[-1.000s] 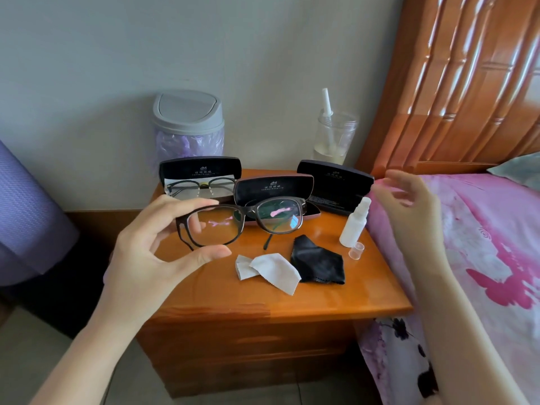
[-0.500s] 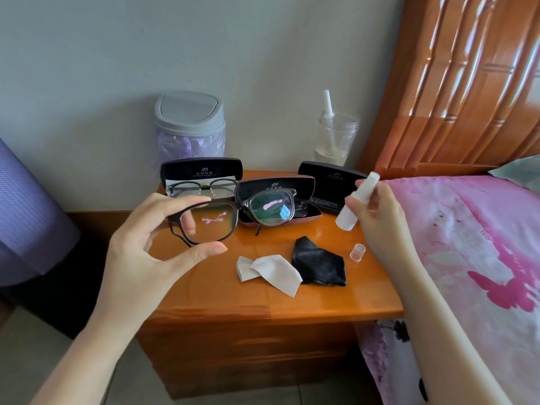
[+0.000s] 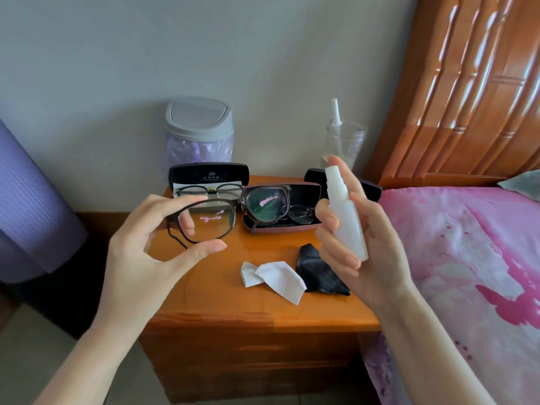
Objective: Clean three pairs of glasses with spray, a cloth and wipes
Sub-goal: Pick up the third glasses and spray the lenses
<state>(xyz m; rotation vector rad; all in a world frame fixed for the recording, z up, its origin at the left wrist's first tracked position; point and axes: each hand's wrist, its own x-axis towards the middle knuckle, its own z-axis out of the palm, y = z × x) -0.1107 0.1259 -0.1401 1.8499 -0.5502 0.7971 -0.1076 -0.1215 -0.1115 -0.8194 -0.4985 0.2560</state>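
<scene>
My left hand [image 3: 140, 258] pinches the glasses [image 3: 210, 220] by one rim and my right hand [image 3: 377, 252] grips the spray [image 3: 346, 220]; misaimed, mist could wet the case [image 3: 280, 229] beyond them.

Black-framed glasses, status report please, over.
Left hand pinches black plastic-framed glasses at one lens rim. Right hand holds white plastic spray bottle beside them. Nothing between bottle and lenses.

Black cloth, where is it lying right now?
In the head view the black cloth lies on the nightstand, right of the white wipe, partly behind the right hand.
</scene>
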